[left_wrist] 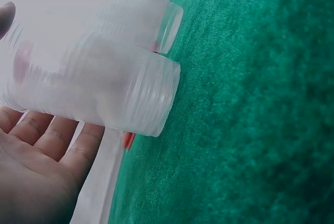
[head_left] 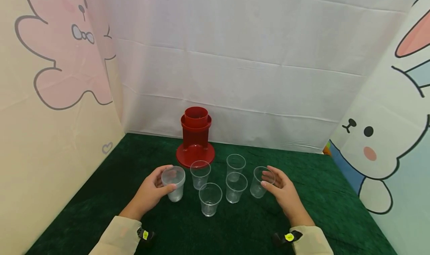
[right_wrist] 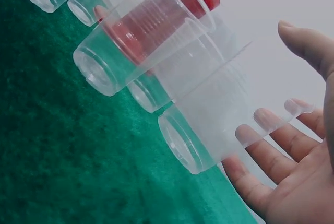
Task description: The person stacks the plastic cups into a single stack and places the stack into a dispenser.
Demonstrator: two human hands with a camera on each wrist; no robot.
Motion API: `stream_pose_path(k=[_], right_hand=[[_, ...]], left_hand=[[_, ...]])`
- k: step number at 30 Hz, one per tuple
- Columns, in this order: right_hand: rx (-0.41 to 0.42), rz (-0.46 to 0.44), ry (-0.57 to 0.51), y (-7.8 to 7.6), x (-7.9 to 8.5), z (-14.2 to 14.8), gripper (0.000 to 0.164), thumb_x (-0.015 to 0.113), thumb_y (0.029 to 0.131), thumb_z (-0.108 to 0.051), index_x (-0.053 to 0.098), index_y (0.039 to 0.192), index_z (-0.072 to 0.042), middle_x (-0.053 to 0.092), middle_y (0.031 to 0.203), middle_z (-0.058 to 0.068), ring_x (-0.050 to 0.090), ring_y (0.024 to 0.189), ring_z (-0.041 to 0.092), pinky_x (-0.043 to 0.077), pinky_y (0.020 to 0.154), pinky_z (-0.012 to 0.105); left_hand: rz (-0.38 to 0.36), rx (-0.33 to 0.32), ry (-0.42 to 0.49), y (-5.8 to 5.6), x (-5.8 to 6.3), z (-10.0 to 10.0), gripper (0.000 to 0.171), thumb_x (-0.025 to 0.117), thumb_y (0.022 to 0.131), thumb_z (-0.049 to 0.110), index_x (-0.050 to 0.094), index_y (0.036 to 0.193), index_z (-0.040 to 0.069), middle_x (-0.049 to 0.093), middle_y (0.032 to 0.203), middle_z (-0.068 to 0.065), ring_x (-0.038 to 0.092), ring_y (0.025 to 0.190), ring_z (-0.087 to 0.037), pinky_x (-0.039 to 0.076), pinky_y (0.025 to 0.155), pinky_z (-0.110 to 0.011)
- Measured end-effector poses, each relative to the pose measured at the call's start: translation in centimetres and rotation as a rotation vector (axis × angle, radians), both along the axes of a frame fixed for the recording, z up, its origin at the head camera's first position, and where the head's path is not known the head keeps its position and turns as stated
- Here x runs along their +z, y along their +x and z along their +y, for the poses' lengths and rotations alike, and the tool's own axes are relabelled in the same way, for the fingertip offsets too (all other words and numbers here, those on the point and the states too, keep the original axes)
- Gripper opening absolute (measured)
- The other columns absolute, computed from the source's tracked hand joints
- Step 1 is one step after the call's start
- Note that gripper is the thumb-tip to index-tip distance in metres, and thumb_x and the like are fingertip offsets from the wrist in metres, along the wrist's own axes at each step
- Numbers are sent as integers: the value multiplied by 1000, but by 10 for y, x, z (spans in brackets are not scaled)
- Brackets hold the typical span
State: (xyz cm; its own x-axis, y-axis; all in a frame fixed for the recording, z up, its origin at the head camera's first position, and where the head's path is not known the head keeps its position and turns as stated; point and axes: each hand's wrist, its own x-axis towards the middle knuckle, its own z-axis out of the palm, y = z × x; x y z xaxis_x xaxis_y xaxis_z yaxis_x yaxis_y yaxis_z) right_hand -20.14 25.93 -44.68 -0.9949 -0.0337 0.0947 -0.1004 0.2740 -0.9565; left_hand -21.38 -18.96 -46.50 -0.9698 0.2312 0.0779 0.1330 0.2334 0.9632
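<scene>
My left hand [head_left: 152,189] holds a stack of clear plastic cups [head_left: 176,189] at the left, thumb at the near side and fingers behind. In the left wrist view the nested cups [left_wrist: 120,88] show several close ridges near the base, low against the cloth. On the other side my right hand [head_left: 283,191] is spread around a single clear cup [head_left: 258,189], its fingers behind it. The right wrist view has the fingertips right at that cup's wall [right_wrist: 209,114], while the thumb [right_wrist: 302,38] stands apart from it.
Between the hands several single clear cups stand upright, the nearest cup [head_left: 209,201] in front and another cup [head_left: 236,163] at the back. Behind them is a red round-based stand [head_left: 195,143]. Dark green cloth [head_left: 248,232] covers the table, with a white curtain [head_left: 235,79] behind.
</scene>
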Motion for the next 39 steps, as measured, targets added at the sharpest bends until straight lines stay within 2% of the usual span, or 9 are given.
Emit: stream_pose_path(k=[7, 9, 13, 15, 21, 27, 31, 36, 39], right_hand=[[13, 13, 16, -1, 10, 3, 62, 69, 101, -22, 39, 155, -10, 51, 151, 17, 52, 136, 32, 42, 112, 55], [16, 17, 20, -1, 14, 4, 63, 69, 101, -23, 39, 155, -10, 51, 151, 17, 52, 136, 32, 45, 110, 48], [12, 30, 28, -1, 22, 5, 64, 69, 102, -26, 38, 156, -10, 51, 151, 17, 52, 136, 31, 48, 102, 27], [9, 40, 30, -1, 26, 5, 65, 69, 102, -27, 38, 156, -9, 52, 151, 16, 52, 136, 31, 47, 99, 21], [6, 49, 40, -4, 41, 4, 67, 69, 101, -31, 37, 156, -10, 51, 152, 14, 51, 137, 30, 47, 104, 28], [26, 83, 32, -8, 57, -4, 68, 69, 101, -30, 37, 157, -10, 52, 150, 13, 52, 136, 29, 47, 97, 17], [49, 117, 21, -10, 69, -16, 67, 69, 101, -28, 37, 157, -9, 53, 149, 13, 52, 135, 29, 47, 96, 17], [92, 149, 1, -13, 84, -35, 65, 69, 101, -23, 38, 157, -9, 53, 149, 15, 53, 135, 30, 49, 99, 24], [112, 162, 6, -15, 91, -47, 65, 70, 101, -23, 39, 156, -9, 54, 148, 14, 53, 135, 29, 49, 106, 37]], left_hand=[[11, 0, -3, 0, -1, 0, 67, 77, 95, 32, 44, 151, 18, 53, 148, -14, 54, 133, -34, 46, 109, -52], [9, 3, -6, 0, -2, 0, 67, 77, 94, 33, 44, 151, 18, 53, 148, -14, 54, 133, -34, 45, 109, -53], [5, 7, -10, -1, -2, 1, 67, 77, 94, 33, 45, 151, 19, 52, 148, -13, 53, 134, -34, 45, 109, -53], [5, 9, -13, -1, -2, 1, 67, 78, 94, 33, 45, 151, 19, 52, 148, -14, 53, 134, -35, 46, 109, -53], [6, 12, -19, 0, -2, 2, 67, 78, 94, 33, 45, 151, 18, 52, 148, -14, 53, 134, -35, 45, 109, -53], [10, 12, -23, 0, -1, 2, 67, 77, 95, 33, 44, 151, 17, 52, 148, -14, 54, 133, -35, 46, 109, -53], [12, 9, -23, 0, -1, 2, 66, 77, 95, 32, 44, 151, 17, 52, 148, -14, 54, 133, -35, 46, 109, -52], [12, 12, -31, 0, -1, 1, 66, 77, 95, 33, 45, 151, 17, 52, 148, -14, 54, 133, -35, 46, 109, -53], [13, 13, -31, 1, -1, 1, 67, 77, 95, 33, 45, 151, 18, 52, 149, -14, 54, 133, -35, 46, 109, -53]])
